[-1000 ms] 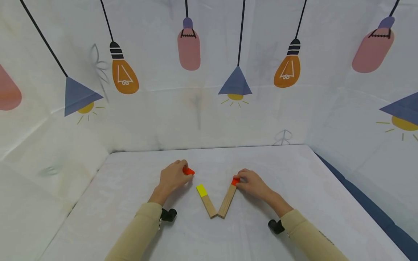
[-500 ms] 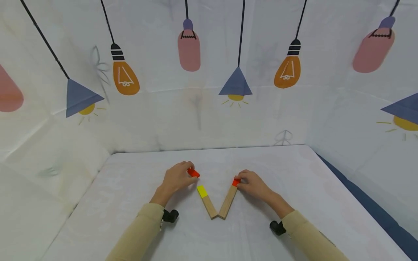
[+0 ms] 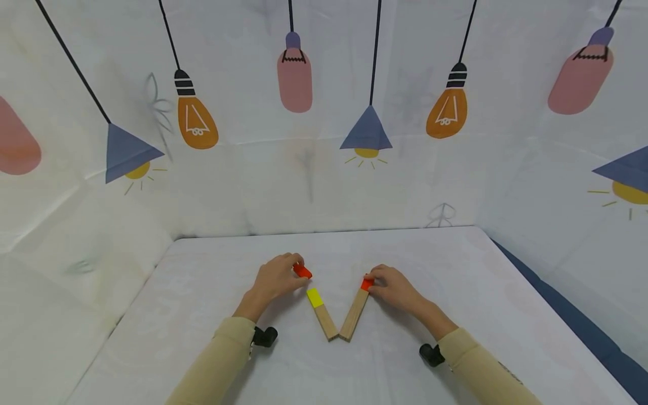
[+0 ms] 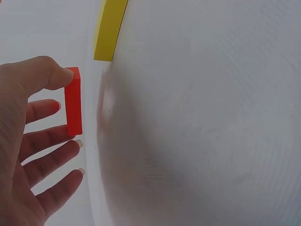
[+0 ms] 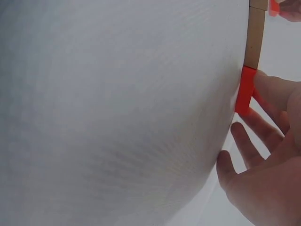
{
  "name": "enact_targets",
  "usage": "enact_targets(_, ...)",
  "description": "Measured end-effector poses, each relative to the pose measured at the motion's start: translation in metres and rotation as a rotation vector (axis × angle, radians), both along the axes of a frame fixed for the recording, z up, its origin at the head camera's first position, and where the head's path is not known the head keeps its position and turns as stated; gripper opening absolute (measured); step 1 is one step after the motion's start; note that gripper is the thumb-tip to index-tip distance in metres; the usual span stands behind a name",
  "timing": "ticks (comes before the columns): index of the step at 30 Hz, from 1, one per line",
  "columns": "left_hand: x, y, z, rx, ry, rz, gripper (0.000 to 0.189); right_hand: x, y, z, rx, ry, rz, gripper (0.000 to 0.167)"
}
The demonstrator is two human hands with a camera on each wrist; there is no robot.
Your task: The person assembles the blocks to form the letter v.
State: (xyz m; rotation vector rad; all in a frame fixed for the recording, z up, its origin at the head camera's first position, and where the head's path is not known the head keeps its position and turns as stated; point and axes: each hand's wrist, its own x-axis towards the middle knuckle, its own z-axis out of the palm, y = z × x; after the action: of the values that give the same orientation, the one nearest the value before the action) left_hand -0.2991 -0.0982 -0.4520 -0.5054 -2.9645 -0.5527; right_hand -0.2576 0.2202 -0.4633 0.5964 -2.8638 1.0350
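Note:
My left hand (image 3: 277, 275) pinches a red block (image 3: 302, 271) between thumb and fingers, just beyond the yellow block (image 3: 314, 297). In the left wrist view this red block (image 4: 74, 103) hangs a little apart from the yellow block (image 4: 109, 33). My right hand (image 3: 396, 287) pinches another red block (image 3: 367, 284), which lies against the far end of the right wooden block (image 3: 354, 315). The left wooden block (image 3: 326, 322) touches the yellow block. Both wooden blocks slant toward each other, their near ends meeting in a V.
A white-covered table (image 3: 385, 365) lies under the blocks. Behind it stands a white backdrop (image 3: 243, 185) printed with lamps and bulbs. Dark blue fabric (image 3: 572, 309) shows past the table's right edge. Each wrist carries a small black camera (image 3: 265, 336).
My left hand has moved right and slightly nearer with its red block, closing in on the yellow block's far end. The right hand keeps its place on its red block.

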Motion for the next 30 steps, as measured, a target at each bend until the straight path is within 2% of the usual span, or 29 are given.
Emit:
enact_targets(17,-0.002,0.0006,-0.0073,-0.005,-0.022,-0.028,0.031,-0.0029,-0.0003,-0.0027,0.0,-0.022,-0.009,0.029)
enact_targets(30,-0.0026,0.0016,-0.0059,0.001,-0.055,-0.029,0.032,-0.0029,0.0004,-0.0033,0.003,0.002,0.0,0.029)
